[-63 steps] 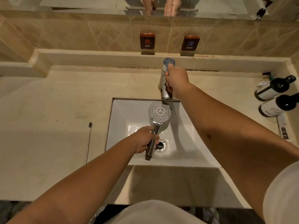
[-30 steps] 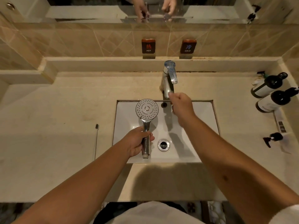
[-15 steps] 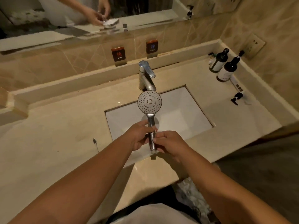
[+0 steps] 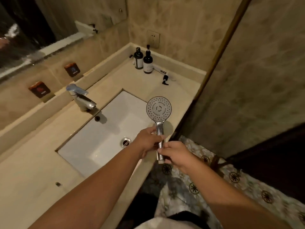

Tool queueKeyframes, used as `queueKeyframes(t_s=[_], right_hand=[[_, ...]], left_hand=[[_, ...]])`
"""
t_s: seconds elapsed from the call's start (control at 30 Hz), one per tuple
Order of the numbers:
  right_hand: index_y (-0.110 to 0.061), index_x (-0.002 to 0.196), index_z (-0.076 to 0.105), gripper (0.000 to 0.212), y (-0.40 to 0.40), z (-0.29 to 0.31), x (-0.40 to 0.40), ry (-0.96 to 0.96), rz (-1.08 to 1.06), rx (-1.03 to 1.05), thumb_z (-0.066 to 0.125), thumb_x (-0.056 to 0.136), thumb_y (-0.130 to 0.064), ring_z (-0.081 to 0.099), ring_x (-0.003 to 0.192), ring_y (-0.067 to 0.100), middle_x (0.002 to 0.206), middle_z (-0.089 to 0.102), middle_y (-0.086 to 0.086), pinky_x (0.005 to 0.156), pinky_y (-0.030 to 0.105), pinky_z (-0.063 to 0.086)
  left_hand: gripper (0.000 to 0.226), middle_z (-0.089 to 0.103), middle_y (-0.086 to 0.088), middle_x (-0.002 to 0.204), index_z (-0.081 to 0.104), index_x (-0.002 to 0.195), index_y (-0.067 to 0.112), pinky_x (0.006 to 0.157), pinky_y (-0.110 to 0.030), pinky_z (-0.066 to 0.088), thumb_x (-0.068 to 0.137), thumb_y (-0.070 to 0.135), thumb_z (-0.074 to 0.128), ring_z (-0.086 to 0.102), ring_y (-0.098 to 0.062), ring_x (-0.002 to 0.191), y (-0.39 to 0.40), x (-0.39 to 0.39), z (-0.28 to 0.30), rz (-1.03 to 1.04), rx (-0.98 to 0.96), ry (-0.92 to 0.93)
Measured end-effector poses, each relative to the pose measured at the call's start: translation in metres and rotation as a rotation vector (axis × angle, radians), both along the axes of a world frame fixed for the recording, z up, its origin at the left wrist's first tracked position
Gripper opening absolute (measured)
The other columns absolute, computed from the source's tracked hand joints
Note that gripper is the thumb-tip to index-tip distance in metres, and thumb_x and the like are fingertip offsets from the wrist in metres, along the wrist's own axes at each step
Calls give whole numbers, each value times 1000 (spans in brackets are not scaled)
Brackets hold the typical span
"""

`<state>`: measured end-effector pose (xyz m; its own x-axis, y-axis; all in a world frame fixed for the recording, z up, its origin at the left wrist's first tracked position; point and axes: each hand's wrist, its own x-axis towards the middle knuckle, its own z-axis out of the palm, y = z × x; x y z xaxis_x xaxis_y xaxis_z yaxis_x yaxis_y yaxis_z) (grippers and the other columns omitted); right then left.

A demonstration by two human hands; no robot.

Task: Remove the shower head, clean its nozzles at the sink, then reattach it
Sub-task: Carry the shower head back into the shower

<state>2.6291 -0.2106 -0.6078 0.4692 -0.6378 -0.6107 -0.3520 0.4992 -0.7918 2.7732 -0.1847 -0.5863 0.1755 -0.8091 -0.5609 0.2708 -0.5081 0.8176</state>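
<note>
The chrome shower head [image 4: 159,108] stands upright over the right end of the white sink [image 4: 105,129], its round nozzle face turned towards me. My left hand [image 4: 146,141] grips the middle of its handle. My right hand [image 4: 175,153] holds the lower end of the handle, just below the left. The chrome faucet [image 4: 80,97] stands behind the sink at the left; no water runs from it. The drain [image 4: 126,141] shows in the basin, left of my hands.
Two dark pump bottles [image 4: 143,61] stand in the counter's far right corner, with a loose black pump [image 4: 165,80] nearby. HOT and COLD signs [image 4: 57,80] sit on the ledge behind the faucet. A patterned floor [image 4: 214,184] and a dark doorway [image 4: 272,156] lie to the right.
My right hand left the faucet and joined the left on the handle. The view has swung right, and the shower head now sits over the sink's right end.
</note>
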Motion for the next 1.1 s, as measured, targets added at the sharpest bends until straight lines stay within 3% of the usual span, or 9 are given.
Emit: queueKeyframes(t_s=[0.13,0.23,0.3,0.4,0.47,0.63,0.8,0.93,1.1], right_hand=[[-7,92,69,6,-2,0,-63,-20,-140,-27,67,90,-12,67,87,18,87,68,6,89,42,55],[-5,98,68,11,-1,-3,-122,-13,-271,-37,67,89,-11,67,84,18,89,68,8,81,38,57],[0,101,67,15,3,-5,-168,-2,-339,-40,67,89,-10,65,84,22,90,66,12,85,44,55],[-4,92,70,7,17,-5,-243,11,-441,-41,66,89,-9,65,81,23,81,68,9,85,48,54],[-7,84,70,6,28,-3,-295,-5,-530,-44,66,89,-6,66,73,20,74,69,6,75,41,55],[5,104,66,18,57,6,-411,15,-732,-72,66,89,-5,67,82,26,92,71,18,79,42,56],[-4,83,68,7,92,15,-499,-7,-939,-103,64,89,-3,59,66,18,78,62,14,63,29,51],[10,100,64,16,115,14,-552,-10,-1098,-84,62,90,-3,58,68,19,81,60,17,69,33,51],[4,99,65,11,129,11,-601,-17,-1310,-78,63,90,-2,61,63,14,76,63,12,62,24,53]], left_hand=[[33,65,-10,86,64,118,10,64,-31,59,87,0,66,66,-23,78,-28,-62,2,-158,-7,5],[28,67,-6,84,64,112,12,67,-31,61,88,0,65,68,-18,76,-45,-123,-4,-304,-13,-15],[24,64,-5,81,65,107,14,65,-30,59,88,0,65,66,-16,73,-53,-170,-8,-382,-8,-7],[22,66,-5,83,66,106,15,67,-33,59,88,1,65,67,-17,74,-56,-249,-13,-499,22,24],[25,69,-5,85,67,108,14,67,-33,58,88,-1,65,68,-18,75,-56,-303,-15,-573,39,60],[34,64,-10,91,64,113,18,70,-34,57,86,-3,65,65,-23,81,-53,-434,-9,-753,34,72],[39,63,-9,92,65,111,24,79,-37,57,86,-4,64,66,-24,89,-44,-542,-8,-1005,17,63],[39,65,-12,96,65,102,30,79,-38,58,85,-5,65,68,-25,88,-35,-611,-3,-1182,-3,65],[45,61,-18,95,58,127,14,66,-32,57,86,-5,65,66,-29,86,-37,-687,-3,-1396,7,76]])
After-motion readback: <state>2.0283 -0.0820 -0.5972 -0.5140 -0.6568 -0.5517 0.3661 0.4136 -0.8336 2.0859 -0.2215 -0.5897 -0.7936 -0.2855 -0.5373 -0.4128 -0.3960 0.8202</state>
